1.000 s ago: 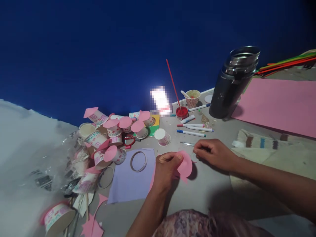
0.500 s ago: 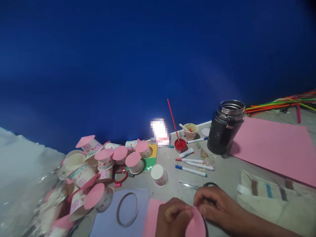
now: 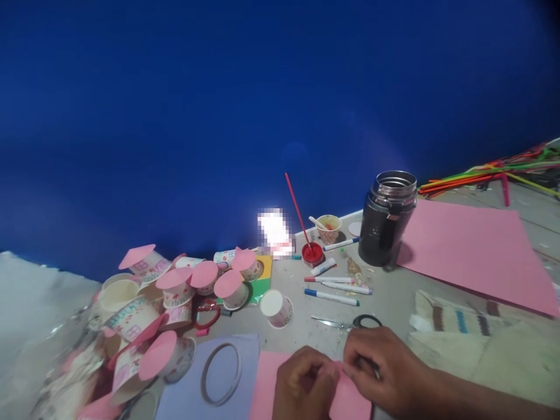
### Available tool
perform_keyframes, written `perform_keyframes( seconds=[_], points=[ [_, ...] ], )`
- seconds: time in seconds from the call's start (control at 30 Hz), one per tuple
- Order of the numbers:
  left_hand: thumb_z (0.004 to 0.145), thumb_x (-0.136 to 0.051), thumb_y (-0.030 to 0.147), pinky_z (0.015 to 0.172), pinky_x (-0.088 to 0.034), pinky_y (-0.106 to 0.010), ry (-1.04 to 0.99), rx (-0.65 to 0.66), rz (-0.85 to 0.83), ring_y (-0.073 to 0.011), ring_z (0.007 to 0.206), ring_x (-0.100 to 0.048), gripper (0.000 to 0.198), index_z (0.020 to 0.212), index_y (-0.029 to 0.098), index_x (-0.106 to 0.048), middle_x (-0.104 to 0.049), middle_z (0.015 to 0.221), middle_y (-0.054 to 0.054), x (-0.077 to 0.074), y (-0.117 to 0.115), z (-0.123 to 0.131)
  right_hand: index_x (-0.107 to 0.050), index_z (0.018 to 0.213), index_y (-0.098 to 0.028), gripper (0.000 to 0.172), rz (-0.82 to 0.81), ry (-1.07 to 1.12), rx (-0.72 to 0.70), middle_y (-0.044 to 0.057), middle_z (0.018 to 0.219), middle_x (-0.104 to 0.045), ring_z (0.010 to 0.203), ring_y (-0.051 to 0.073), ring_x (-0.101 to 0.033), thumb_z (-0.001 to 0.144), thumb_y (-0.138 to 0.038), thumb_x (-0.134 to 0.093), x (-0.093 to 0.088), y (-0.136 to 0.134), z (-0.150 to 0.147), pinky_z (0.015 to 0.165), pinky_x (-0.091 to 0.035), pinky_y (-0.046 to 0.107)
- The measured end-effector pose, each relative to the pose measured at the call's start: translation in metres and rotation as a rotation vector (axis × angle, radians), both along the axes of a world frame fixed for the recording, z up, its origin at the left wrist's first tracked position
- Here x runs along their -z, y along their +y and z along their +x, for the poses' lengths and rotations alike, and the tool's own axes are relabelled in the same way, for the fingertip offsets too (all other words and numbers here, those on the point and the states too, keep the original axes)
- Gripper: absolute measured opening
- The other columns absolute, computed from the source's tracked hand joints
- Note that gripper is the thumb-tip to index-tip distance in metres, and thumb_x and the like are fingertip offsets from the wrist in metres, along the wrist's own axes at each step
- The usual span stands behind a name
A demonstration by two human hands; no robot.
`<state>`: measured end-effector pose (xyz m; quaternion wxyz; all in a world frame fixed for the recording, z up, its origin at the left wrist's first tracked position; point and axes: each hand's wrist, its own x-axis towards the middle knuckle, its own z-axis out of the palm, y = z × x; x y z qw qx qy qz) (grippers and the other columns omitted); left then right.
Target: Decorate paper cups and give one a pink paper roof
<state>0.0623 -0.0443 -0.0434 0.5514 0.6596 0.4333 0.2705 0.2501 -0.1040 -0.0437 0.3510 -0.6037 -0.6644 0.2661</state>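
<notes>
At the bottom centre of the grey tabletop [image 3: 396, 300], left hand [image 3: 301, 388] pinches a flat pink paper piece [image 3: 350, 399] between thumb and bent fingers; grip closed on it. Right hand [image 3: 385, 367], fingers curled, has its fingertips at the upper edge of the same piece. Cannot tell whether they grip it or only touch. Piece sits between both hands, lower part cut off by the frame.

Just beyond the right hand: scissors with dark handles [image 3: 345, 325], blades pointing left, handles partly behind the hand. Left of the left hand: flat pink paper sheet [image 3: 265, 385], then lilac paper sheet [image 3: 184, 373] with a thin grey ring [image 3: 238, 376] lying on it. Farther off, white printed paper cup [image 3: 276, 309], base up, near a few white-barrelled markers [image 3: 331, 297]. Open red paint pot [image 3: 312, 255] behind the markers, thin red stick [image 3: 297, 207] standing in it at a slant. Right of those, tall dark metal flask [image 3: 385, 233], uncapped, upright, beside large pink sheet [image 3: 472, 256].
</notes>
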Motion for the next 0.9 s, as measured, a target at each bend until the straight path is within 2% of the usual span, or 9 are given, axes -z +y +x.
perform_keyframes(
  seconds=[0.13, 0.2, 0.23, 0.3, 0.4, 0.5, 0.67, 0.9],
  points=[
    [0.082, -0.071, 0.034, 0.063, -0.040, -0.026, 0.052, 0.017, -0.006, -0.0166, 0.065, -0.054, 0.023, 0.066, 0.018, -0.075, -0.066, 0.066, -0.004, -0.025, -0.003, 0.003, -0.069, 0.070, -0.019, 0.014, -0.058, 0.121, 0.000, 0.000, 0.058, -0.061, 0.054, 0.013, -0.049, 0.079, -0.028, -0.063, -0.014, -0.003, 0.005, 0.057, -0.034, 0.027],
    [0.082, -0.073, 0.034, 0.060, -0.037, -0.025, 0.064, 0.024, -0.068, -0.0144, 0.063, -0.051, 0.024, 0.065, 0.017, -0.073, -0.061, 0.062, -0.002, -0.032, -0.001, 0.004, -0.071, 0.074, -0.018, 0.024, -0.128, 0.191, -0.004, 0.002, 0.062, -0.063, 0.058, 0.013, -0.052, 0.086, -0.036, -0.061, -0.020, -0.003, 0.010, 0.058, -0.037, 0.026],
    [0.081, -0.074, 0.036, 0.059, -0.036, -0.025, 0.033, 0.006, -0.124, -0.0132, 0.060, -0.049, 0.024, 0.066, 0.017, -0.073, -0.059, 0.061, 0.000, -0.033, 0.000, 0.003, -0.072, 0.077, -0.018, 0.029, -0.176, 0.246, -0.007, 0.003, 0.067, -0.066, 0.061, 0.014, -0.054, 0.091, -0.040, -0.059, -0.022, -0.003, 0.013, 0.058, -0.039, 0.026],
    [0.078, -0.078, 0.039, 0.057, -0.037, -0.024, -0.049, -0.063, -0.270, -0.0111, 0.055, -0.046, 0.025, 0.069, 0.017, -0.073, -0.057, 0.058, 0.002, -0.031, 0.003, 0.002, -0.072, 0.084, -0.016, 0.036, -0.305, 0.488, 0.040, 0.006, 0.081, -0.072, 0.061, 0.013, -0.055, 0.096, -0.047, -0.057, -0.025, -0.001, 0.018, 0.056, -0.042, 0.025],
    [0.072, -0.083, 0.040, 0.055, -0.038, -0.024, -0.133, -0.155, -0.366, -0.0102, 0.053, -0.047, 0.026, 0.071, 0.016, -0.074, -0.058, 0.059, 0.003, -0.026, 0.004, 0.002, -0.072, 0.087, -0.015, 0.034, -0.362, 0.625, 0.055, 0.005, 0.080, -0.072, 0.060, 0.012, -0.053, 0.091, -0.048, -0.066, -0.028, 0.001, 0.022, 0.054, -0.041, 0.024],
    [0.070, -0.085, 0.040, 0.055, -0.037, -0.024, -0.153, -0.146, -0.349, -0.0101, 0.055, -0.048, 0.027, 0.070, 0.015, -0.075, -0.062, 0.061, 0.001, -0.027, 0.004, 0.005, -0.073, 0.085, -0.015, 0.029, -0.339, 0.613, 0.026, 0.002, 0.073, -0.067, 0.064, 0.012, -0.053, 0.084, -0.043, -0.074, -0.027, 0.004, 0.021, 0.060, -0.041, 0.025],
    [0.070, -0.086, 0.036, 0.058, -0.037, -0.025, -0.163, -0.048, -0.312, -0.0117, 0.060, -0.050, 0.023, 0.066, 0.014, -0.077, -0.063, 0.062, -0.001, -0.031, 0.003, 0.008, -0.073, 0.080, -0.016, 0.030, -0.333, 0.627, 0.023, 0.000, 0.071, -0.064, 0.066, 0.014, -0.052, 0.078, -0.045, -0.078, -0.024, 0.006, 0.018, 0.061, -0.040, 0.026],
    [0.074, -0.084, 0.033, 0.070, -0.045, -0.029, -0.219, 0.042, -0.224, -0.0174, 0.074, -0.061, 0.018, 0.066, 0.017, -0.079, -0.071, 0.077, -0.005, -0.025, 0.003, 0.008, -0.071, 0.082, -0.016, 0.031, -0.353, 0.659, 0.006, -0.001, 0.067, -0.058, 0.062, 0.012, -0.048, 0.080, -0.046, -0.077, -0.020, 0.007, 0.014, 0.057, -0.037, 0.025]
  ],
)
